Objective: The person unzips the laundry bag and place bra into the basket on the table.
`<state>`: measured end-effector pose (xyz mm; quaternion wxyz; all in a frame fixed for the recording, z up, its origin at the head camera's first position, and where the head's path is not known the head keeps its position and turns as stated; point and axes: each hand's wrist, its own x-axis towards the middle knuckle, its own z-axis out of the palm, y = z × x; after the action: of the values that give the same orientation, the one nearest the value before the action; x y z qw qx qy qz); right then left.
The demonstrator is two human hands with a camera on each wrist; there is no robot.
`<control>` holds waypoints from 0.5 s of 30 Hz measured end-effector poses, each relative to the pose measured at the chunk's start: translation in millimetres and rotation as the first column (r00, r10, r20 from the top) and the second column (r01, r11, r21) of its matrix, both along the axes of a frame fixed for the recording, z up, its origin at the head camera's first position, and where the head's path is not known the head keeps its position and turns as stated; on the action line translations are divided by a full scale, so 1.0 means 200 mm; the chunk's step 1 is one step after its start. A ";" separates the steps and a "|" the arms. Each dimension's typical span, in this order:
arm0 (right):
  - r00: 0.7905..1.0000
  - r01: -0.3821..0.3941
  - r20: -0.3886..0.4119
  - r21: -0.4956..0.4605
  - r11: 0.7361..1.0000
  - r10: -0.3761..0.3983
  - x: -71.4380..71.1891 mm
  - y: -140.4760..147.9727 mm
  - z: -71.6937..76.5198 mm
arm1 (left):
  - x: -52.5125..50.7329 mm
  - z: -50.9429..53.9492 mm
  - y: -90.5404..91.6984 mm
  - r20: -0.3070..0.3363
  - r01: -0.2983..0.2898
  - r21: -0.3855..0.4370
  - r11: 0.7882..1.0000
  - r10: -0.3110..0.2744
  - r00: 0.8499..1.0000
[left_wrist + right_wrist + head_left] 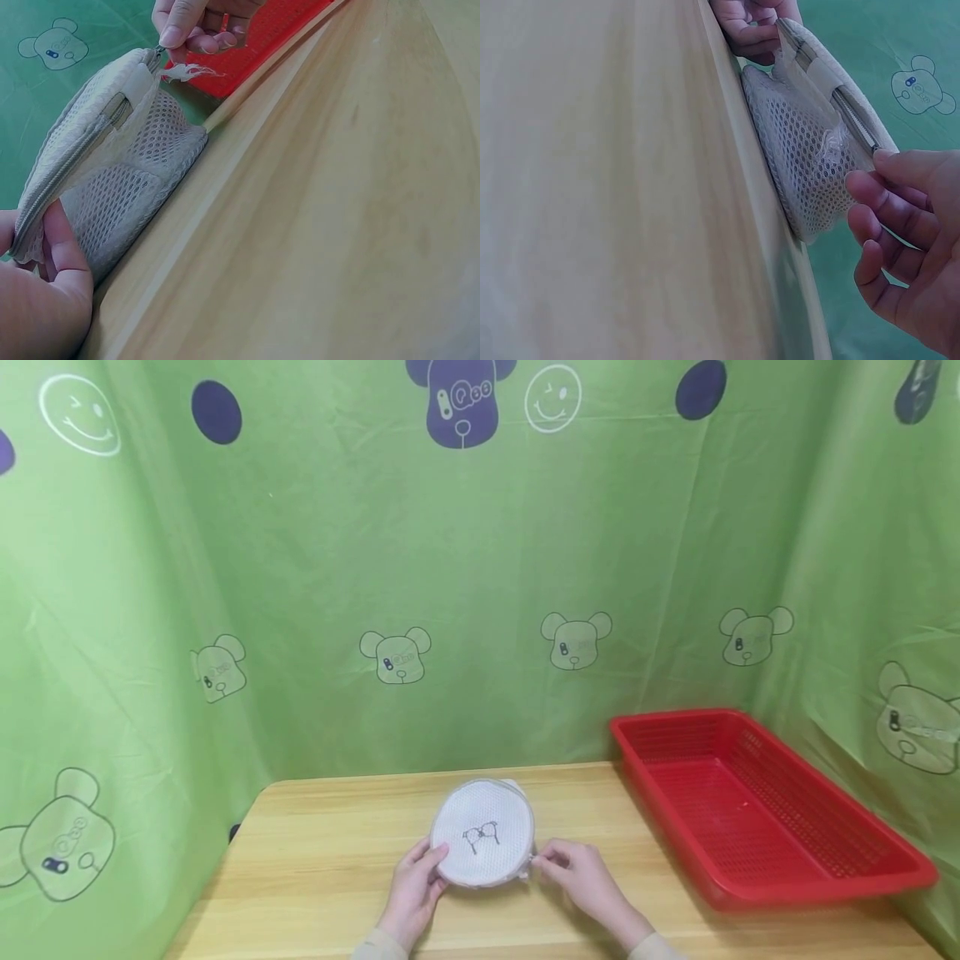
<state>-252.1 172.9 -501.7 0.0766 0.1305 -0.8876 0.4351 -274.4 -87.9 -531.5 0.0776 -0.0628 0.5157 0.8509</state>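
the left hand point(415, 887) grips the edge of a round mesh bag point(482, 827), thumb on top; the right hand point(583, 878) pinches the zipper pull point(876, 149) at the bag's opposite side. the bag is between both hands. i see a red basket point(757, 827) right of the right hand, on the desk point(315, 868).

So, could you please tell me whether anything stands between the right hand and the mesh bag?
Nothing visible does: the right hand pinches the zipper pull at the edge of the mesh bag, and the left hand holds its other side.
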 end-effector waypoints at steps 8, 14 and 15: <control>1.000 0.024 0.014 -0.016 1.000 -0.023 0.00 0.00 0.00 | -0.01 -0.01 0.00 -0.009 0.016 -0.002 1.000 -0.016 1.000; 0.999 0.031 0.017 -0.014 0.999 -0.030 0.00 0.00 0.00 | -0.01 -0.01 -0.01 -0.002 0.023 -0.008 1.000 -0.023 1.000; 0.999 0.031 0.017 -0.014 0.999 -0.030 0.00 0.00 0.00 | -0.01 0.00 -0.01 -0.003 0.025 -0.009 1.000 -0.025 1.000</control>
<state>-252.0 172.2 -501.7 0.0768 0.1127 -0.8869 0.4413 -275.9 -89.3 -532.4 0.0871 -0.0556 0.5205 0.8476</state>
